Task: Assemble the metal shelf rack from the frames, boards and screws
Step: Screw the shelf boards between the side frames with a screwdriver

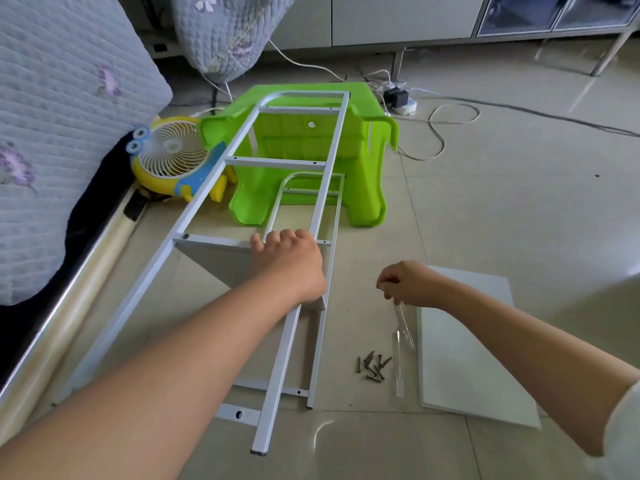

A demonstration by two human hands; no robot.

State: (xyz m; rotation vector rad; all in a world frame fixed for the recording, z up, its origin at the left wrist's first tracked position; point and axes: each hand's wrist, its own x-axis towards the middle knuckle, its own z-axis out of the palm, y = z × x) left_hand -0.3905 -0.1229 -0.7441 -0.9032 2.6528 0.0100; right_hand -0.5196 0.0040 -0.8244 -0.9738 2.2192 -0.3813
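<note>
You're on the floor of a home, likely a bedroom or living room. Pale glossy floor tiles (502, 209). Left: a bed edge with a quilted floral bedspread (59, 109). Beside it, a yellow cartoon desk fan (169, 157) and an overturned green plastic stool (311, 140). Far side: low white cabinets (398, 19), a power strip (401, 102) with a charger and loose white cables (446, 133).
</note>
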